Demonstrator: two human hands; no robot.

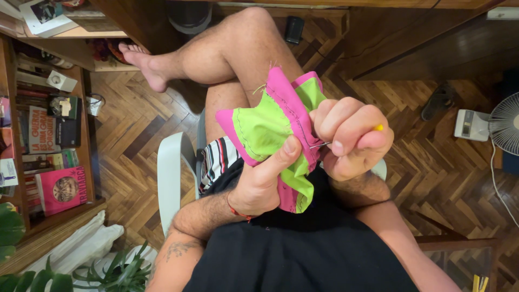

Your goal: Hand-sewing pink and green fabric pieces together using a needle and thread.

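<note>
A piece of sewn fabric, lime green with a magenta border and a line of stitches, is bunched up over my lap. My left hand grips it from below, thumb pressed on the pink edge. My right hand is closed around a pin with a yellow head, whose metal tip points into the fabric edge beside my left thumb. A red thread band circles my left wrist. I sit with my legs crossed, bare foot out to the left.
A white chair holds me above a herringbone wood floor. A bookshelf with books stands at left, plants at lower left. A white fan and a sandal lie at right.
</note>
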